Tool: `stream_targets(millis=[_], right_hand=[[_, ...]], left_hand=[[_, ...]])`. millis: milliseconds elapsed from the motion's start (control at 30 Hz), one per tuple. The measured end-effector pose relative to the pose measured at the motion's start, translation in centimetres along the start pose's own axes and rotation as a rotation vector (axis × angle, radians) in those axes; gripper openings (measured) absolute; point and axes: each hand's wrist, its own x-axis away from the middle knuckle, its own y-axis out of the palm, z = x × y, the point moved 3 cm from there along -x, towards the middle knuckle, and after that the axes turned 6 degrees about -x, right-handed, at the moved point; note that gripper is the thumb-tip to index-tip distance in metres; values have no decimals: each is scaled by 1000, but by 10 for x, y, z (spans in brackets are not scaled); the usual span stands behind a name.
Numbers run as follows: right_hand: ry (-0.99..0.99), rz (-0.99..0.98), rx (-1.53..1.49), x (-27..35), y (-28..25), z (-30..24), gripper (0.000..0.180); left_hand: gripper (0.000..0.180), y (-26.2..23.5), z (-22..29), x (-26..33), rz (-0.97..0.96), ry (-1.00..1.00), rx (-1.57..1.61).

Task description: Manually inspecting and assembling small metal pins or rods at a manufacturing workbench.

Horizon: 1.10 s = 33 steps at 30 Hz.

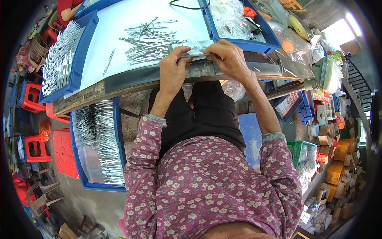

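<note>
At the front edge of the workbench, my left hand (173, 69) and my right hand (230, 59) face each other. A slim silvery metal piece (195, 55) spans the gap between them, pinched at each end by thumb and fingers. Its exact kind is too small to make out. Just beyond my fingers lies a small clear bag or sheet (195, 47). A heap of similar slim metal pieces (149, 42) covers the white work surface (111, 28) ahead of my left hand. One single piece (108, 62) lies apart, left of the heap.
On the bench's left stands a blue tray (81, 51) full of white-tipped sticks; a second blue tray (119, 137) with metal pieces sits below. At the right, a blue bin (254, 46) holds plastic bags. Red stools (34, 97) stand left. Another person's arm (69, 10) shows far left.
</note>
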Motion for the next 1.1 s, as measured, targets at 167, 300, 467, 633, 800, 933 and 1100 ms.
stream_targets(millis=[167,300,467,633,800,933,1100], right_hand=[[-7,6,66,-13,19,23,13],[-77,11,123,-15,27,39,13],[241,119,-231,-31,33,43,15],[290,249,-734,-46,43,29,20],[191,200,-469,-34,44,28,25],[388,97,-261,-27,32,28,28],[187,388,-388,-49,-1,-12,25]], left_hand=[[9,0,-17,-20,147,223,-612],[8,3,-24,-22,206,315,-715],[7,2,-29,-22,196,301,-703],[5,3,-34,-23,162,304,-670],[5,3,-32,-24,140,304,-692],[5,2,-33,-24,139,309,-681],[3,1,-33,-22,142,298,-664]])
